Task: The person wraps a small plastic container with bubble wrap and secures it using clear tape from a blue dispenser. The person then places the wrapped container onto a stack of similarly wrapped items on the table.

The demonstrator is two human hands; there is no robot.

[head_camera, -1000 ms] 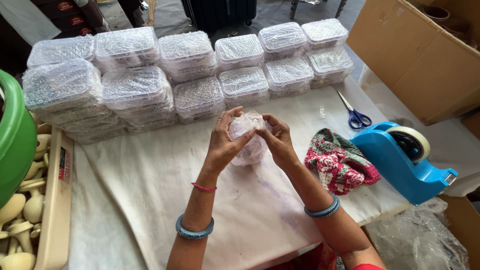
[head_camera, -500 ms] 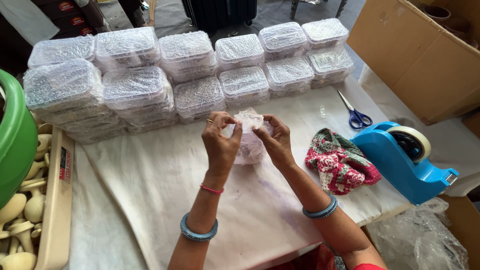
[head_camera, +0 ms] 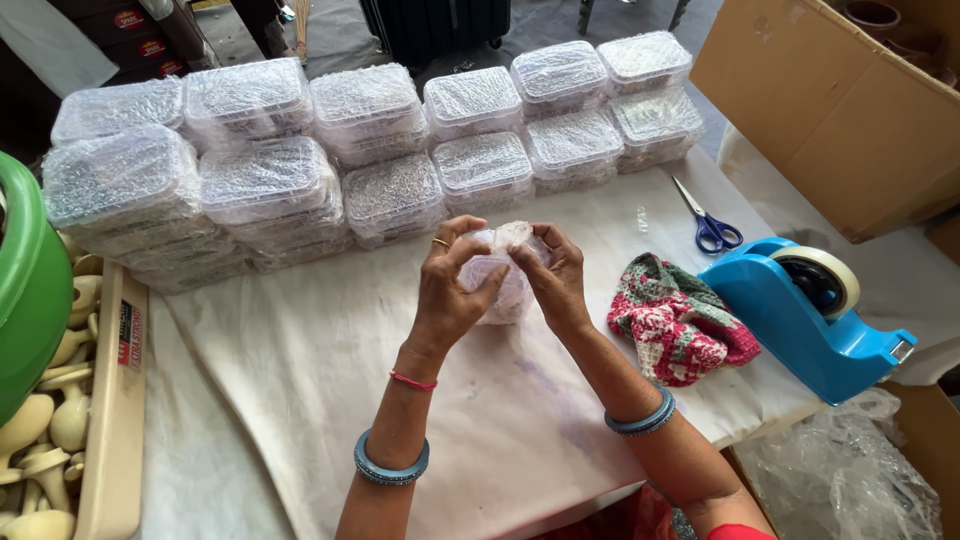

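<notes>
- Both hands are up over the middle of the white cloth-covered table [head_camera: 300, 380], working on one small bundle wrapped in clear bubble wrap [head_camera: 500, 285].
- The left hand [head_camera: 452, 285] cups the bundle from its side, fingers curled round the wrap and thumb pressed on top; a ring shows on one finger.
- The right hand [head_camera: 555, 280] pinches the top edge of the wrap, fingertips drawn tight together on the loose flap.
- The bundle sits between the two palms, lifted just above the cloth, a little in front of the stacked packs.
- Each wrist wears a blue bangle; the left also has a thin pink thread.
- Behind the hands, two rows of clear plastic boxes wrapped in bubble wrap [head_camera: 390, 190] run across the table, stacked two or more high.
- Just beside the right forearm lies a red, white and green crocheted cloth [head_camera: 680, 320].
- Next to that stands a bright blue tape dispenser with a roll of clear tape [head_camera: 815, 310].
- A pair of blue-handled scissors [head_camera: 708, 220] lies flat near the back rows.
- At the far left, a green plastic tub [head_camera: 25, 290] sits above a beige tray of pale wooden pieces [head_camera: 110, 420].
- A brown cardboard box [head_camera: 840, 100] fills the upper right corner.
</notes>
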